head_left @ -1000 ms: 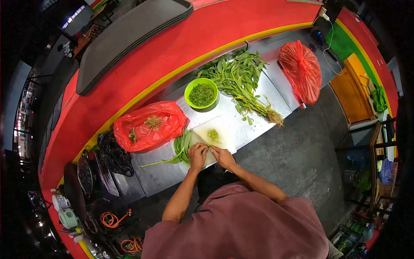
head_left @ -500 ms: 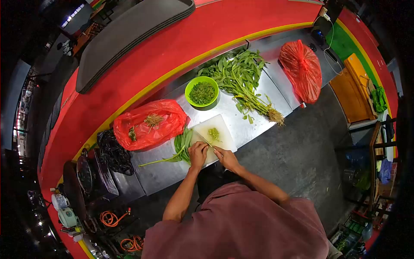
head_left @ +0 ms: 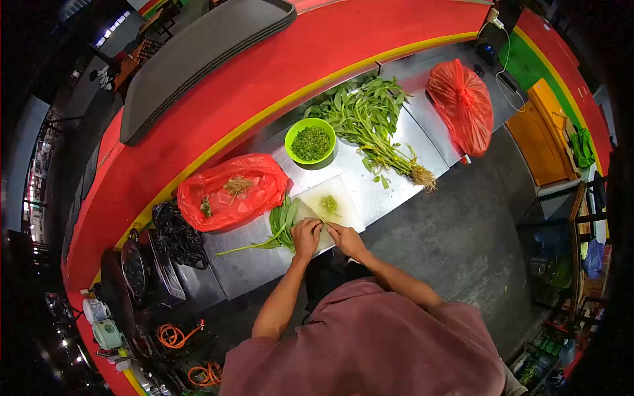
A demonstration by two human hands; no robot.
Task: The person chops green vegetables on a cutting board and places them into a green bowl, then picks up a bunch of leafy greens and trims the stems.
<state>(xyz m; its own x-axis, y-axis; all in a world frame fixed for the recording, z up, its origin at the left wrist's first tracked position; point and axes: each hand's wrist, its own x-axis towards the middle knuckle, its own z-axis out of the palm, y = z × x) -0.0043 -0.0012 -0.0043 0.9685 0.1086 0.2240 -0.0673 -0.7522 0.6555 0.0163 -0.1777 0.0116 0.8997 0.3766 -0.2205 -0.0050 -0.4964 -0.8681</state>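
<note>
My left hand [head_left: 306,238] is closed on a bunch of leafy greens [head_left: 284,222] at the near-left part of the white cutting board [head_left: 349,200]. The leaves stick out to the left of it, and one long stalk trails over the metal table. Close beside it, my right hand [head_left: 347,240] is closed on a small knife, whose blade is hardly visible between the hands. Finely chopped greens [head_left: 329,204] lie in a small heap on the board. Just beyond the board stands a lime-green bowl [head_left: 288,146] holding more chopped greens [head_left: 310,143].
A large bunch of uncut greens [head_left: 370,122] with roots lies behind the board. An open red plastic bag [head_left: 264,173] with root scraps is at the left, beside a black bag [head_left: 177,234]. A tied red bag [head_left: 461,109] sits at the right. A red ledge [head_left: 370,33] borders the metal table [head_left: 247,270].
The knife blade showed over the board before and is now mostly hidden between my hands. My right hand has tilted slightly. The whole view has shifted a little.
</note>
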